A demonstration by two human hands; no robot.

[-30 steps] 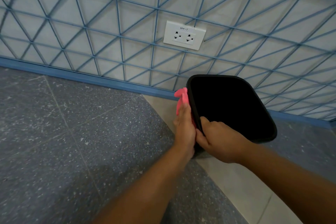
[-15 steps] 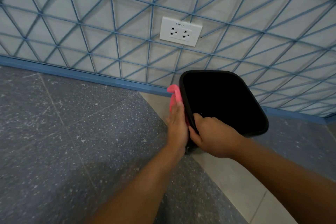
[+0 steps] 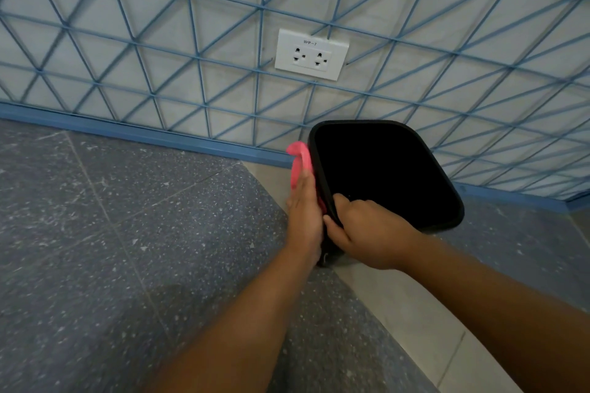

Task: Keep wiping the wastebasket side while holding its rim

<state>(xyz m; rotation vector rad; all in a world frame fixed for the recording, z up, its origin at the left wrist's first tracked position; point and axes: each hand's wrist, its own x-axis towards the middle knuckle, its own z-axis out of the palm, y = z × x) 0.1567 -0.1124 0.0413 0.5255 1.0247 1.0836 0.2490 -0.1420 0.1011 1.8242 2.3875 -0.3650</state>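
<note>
A: What changed in the last second?

B: Not much in the grip. My left hand (image 3: 303, 217) is still flat, fingers straight, pressing the pink cloth (image 3: 299, 166) against the outer left wall of the black bin (image 3: 447, 201). Cloth tip now pokes up past the rim at 11 o'clock from that hand (it has crept slightly up the side). My right hand (image 3: 367, 230) keeps its fingers curled over the near rim, thumb outside, holding the bin tilted with its mouth toward me.

A: Meaning?

B: I judge the wipe of that wall is mid-stroke, not finished.

A: Room to move?

B: Left, at 9 o'clock: open speckled floor (image 3: 127, 233), free travel. Ahead, at 12: blue skirting (image 3: 159, 134) and the wall, socket (image 3: 311, 54) above the bin. The bin's far rim sits near the wall; I can't tell if it touches. Right, at 3 o'clock: more floor, pale tile strip (image 3: 415, 313) under my forearm.
</note>
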